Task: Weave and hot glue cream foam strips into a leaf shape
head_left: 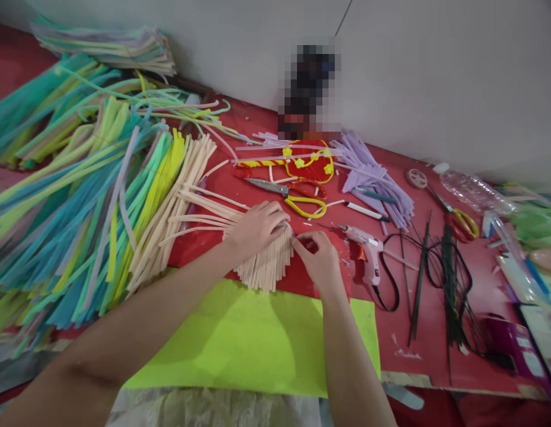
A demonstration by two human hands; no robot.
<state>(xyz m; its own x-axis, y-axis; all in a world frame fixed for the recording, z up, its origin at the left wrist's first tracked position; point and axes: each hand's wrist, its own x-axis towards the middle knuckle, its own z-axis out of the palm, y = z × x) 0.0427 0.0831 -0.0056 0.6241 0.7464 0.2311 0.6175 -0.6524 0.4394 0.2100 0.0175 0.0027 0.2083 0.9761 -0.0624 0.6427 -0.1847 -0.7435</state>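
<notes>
My left hand [261, 226] lies bent over a fan of cream pipe cleaners [265, 267], its fingers curled round their upper part. Some long stems of the bunch stick out to the left, behind that hand. At the bunch's right edge my right hand [318, 256] has thumb and forefinger pinched together; whatever is between them is too small to make out. Beyond my hands lie scissors [308, 206] with red and yellow handles. A pink glue gun [368, 254] lies right of my right hand.
Colourful pipe cleaners [88, 213] are heaped at the left, purple ones [373, 175] at the back. A lime-green sheet [244, 341] covers the red table's [404, 362] near edge. Dark stems [448, 284], a glue-gun cord, more scissors [465, 224] and a plastic bottle [475, 187] lie right.
</notes>
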